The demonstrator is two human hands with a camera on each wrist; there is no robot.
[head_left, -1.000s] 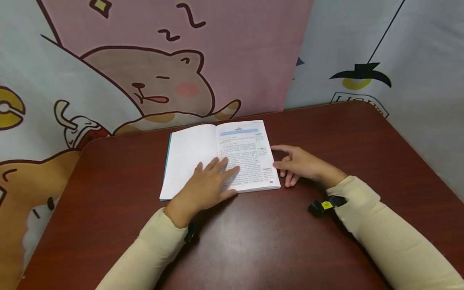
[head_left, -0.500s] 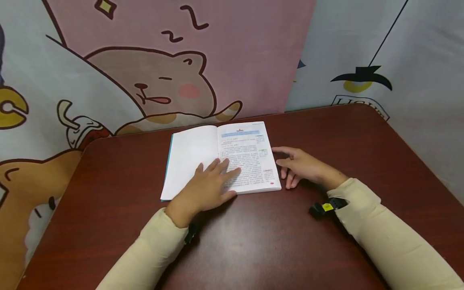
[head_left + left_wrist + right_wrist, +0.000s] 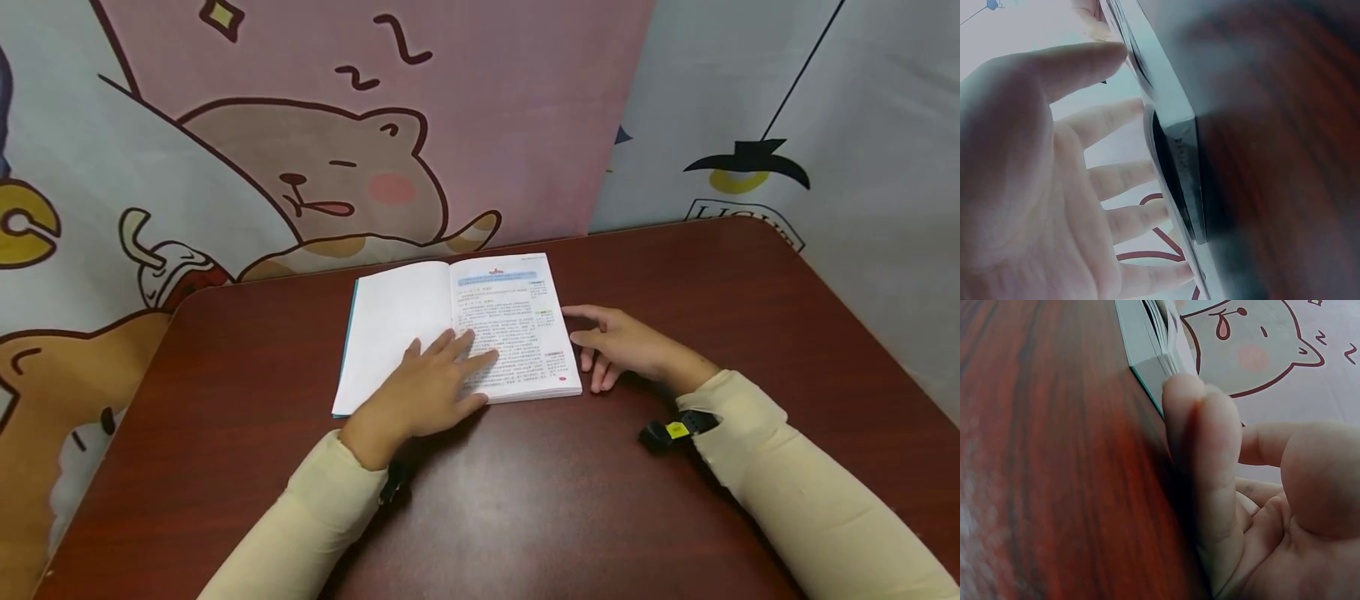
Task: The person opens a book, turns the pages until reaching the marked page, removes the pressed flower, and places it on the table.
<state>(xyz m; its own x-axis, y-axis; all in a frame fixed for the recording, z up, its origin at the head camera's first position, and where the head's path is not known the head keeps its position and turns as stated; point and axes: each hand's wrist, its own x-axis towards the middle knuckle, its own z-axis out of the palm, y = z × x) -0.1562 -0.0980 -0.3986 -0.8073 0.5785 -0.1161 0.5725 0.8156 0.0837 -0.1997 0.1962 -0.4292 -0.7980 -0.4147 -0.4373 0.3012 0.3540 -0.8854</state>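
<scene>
An open book (image 3: 397,321) with a teal cover lies on the table, its left page blank and its right page printed. My left hand (image 3: 423,387) rests across the lower middle of the pages, fingers spread and fairly straight. In the left wrist view, the fingertips of that left hand (image 3: 1085,187) meet the curved page near the book's lower edge (image 3: 1179,134). Beside the right edge is my right hand (image 3: 622,342), its index finger extended to the page edge and its lower fingers loosely bent. The right wrist view has those fingers (image 3: 1210,450) near the book's corner (image 3: 1154,369).
The dark red-brown wooden table (image 3: 495,517) reaches back to a cartoon-printed cloth (image 3: 517,117). A black wrist device (image 3: 663,431) with a yellow label hangs under the right cuff, close to the tabletop.
My right thumb has drawn slightly back from the page's right edge. The left hand stays in place on the book, and the head view has shifted a little.
</scene>
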